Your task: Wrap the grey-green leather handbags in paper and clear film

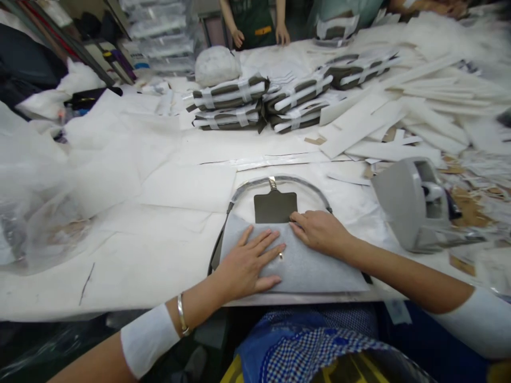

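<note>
Nearest you is your blue-and-white checked cloth (303, 354), below the table's edge. A bracelet (182, 315) circles your left wrist, just beyond a white band on the forearm. On the white table (155, 271), right in front of you, lies the bag (216, 250), its dark side showing past a pale grey sheet (323, 274) spread over it. Your left hand (247, 263) rests on that sheet, fingers apart and closed on nothing, with a small metal fitting (281, 256) just beside its fingertips. Your right hand (319, 231) reaches in a little farther, its bent fingers at the lower right corner of the dark flap (275, 206); whether they pinch it, you cannot tell from here. The wrapped handle (249, 184) arches beyond the flap. To the right sits a grey tape dispenser (407, 207), near loose paper scraps. Farther back, dark-and-white taped bundles (229, 96) are stacked, with white strips (359, 119) heaped to their right. At the far edge stands a co-worker in a dark green apron (253, 21).
</note>
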Available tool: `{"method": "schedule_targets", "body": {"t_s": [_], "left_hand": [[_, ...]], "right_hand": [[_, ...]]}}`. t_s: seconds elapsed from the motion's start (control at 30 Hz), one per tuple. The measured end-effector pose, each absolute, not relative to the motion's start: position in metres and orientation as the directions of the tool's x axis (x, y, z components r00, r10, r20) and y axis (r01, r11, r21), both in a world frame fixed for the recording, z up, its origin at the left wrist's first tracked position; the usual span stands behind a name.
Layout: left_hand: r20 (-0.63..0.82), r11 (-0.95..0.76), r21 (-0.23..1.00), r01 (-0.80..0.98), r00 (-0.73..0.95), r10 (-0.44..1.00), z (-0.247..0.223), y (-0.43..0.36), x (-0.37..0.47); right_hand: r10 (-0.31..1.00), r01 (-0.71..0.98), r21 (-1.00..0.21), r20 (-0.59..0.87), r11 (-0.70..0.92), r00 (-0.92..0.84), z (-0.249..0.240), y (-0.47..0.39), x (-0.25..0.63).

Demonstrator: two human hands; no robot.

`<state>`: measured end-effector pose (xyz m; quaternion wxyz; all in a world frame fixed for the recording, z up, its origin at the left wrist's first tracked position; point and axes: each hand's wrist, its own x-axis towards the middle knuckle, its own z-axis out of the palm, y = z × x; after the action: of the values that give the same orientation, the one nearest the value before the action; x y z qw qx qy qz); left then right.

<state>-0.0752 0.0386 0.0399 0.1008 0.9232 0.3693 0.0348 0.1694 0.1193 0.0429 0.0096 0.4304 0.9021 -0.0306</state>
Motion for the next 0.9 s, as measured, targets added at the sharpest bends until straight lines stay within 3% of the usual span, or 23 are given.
{"method": "schedule_targets", "body": {"t_s": [0.1, 0.2, 0.3, 0.43, 0.5, 0.6, 0.7, 0.9], "left_hand": [[0.026, -0.716, 0.211, 0.665, 0.729, 0.685, 0.039, 0.037, -0.076], [0.064, -0.724, 0.205, 0.659, 0.729, 0.681, 0.037, 0.036, -0.078], [0.093, -0.735, 0.194, 0.650, 0.733, 0.674, 0.034, 0.036, -0.079], [0.133, -0.750, 0.181, 0.636, 0.740, 0.659, 0.033, 0.036, -0.080], [0.153, -0.755, 0.186, 0.628, 0.741, 0.654, 0.032, 0.036, -0.081], [0.190, -0.761, 0.198, 0.618, 0.737, 0.648, 0.030, 0.036, -0.082], [0.238, -0.765, 0.203, 0.611, 0.727, 0.643, 0.028, 0.037, -0.082], [0.281, -0.775, 0.200, 0.600, 0.722, 0.632, 0.026, 0.033, -0.083]], "right_hand": [[0.752, 0.743, -0.122, 0.074, 0.659, -0.655, 0.050, 0.126, 0.168], [0.799, 0.743, -0.294, 0.206, 0.602, -0.565, 0.055, 0.148, 0.155], [0.889, 0.758, -0.472, 0.157, 0.450, -0.430, 0.057, 0.180, 0.131], [0.919, 0.751, -0.551, 0.084, 0.365, -0.385, 0.065, 0.201, 0.112], [0.917, 0.720, -0.589, 0.100, 0.367, -0.385, 0.069, 0.188, 0.115], [0.833, 0.545, -0.678, 0.190, 0.494, -0.519, 0.070, 0.146, 0.130], [0.671, 0.367, -0.680, 0.251, 0.635, -0.697, 0.057, 0.102, 0.149], [0.524, 0.313, -0.531, 0.309, 0.788, -0.794, 0.013, 0.071, 0.167]]}}
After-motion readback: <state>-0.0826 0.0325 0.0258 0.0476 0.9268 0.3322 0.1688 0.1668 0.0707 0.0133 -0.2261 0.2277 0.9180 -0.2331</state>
